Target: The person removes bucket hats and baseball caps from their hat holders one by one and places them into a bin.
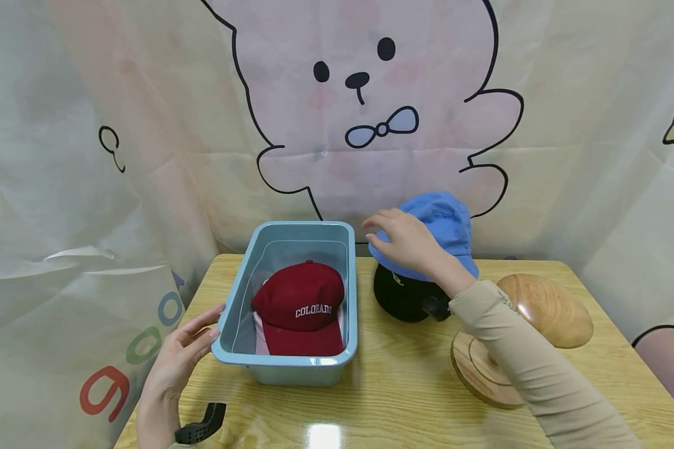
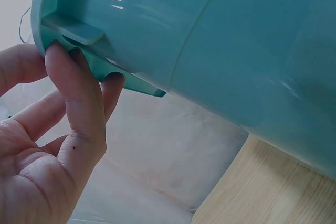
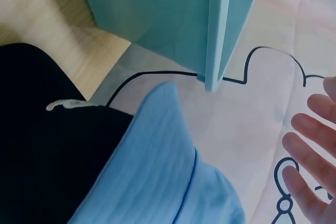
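My left hand (image 1: 174, 358) has its fingers curled on the left rim of a light blue bin (image 1: 302, 360); in the left wrist view the fingertips pinch under the rim of the bin (image 2: 247, 51). Inside the bin lies a dark red cap (image 1: 300, 296) lettered COLORADO, over something pink and white. My right hand (image 1: 407, 243) is in front of a blue cap (image 1: 440, 218), fingers spread and holding nothing. The blue cap (image 3: 157, 166) rests over a black cap (image 3: 47, 145); the right hand (image 3: 315, 156) is apart from both in the right wrist view.
At the right of the wooden table (image 1: 393, 399) stand a round wooden base (image 1: 477, 374) and an egg-shaped wooden piece (image 1: 550, 308), partly behind the right sleeve. A printed cloth (image 1: 326, 181) hangs behind the table.
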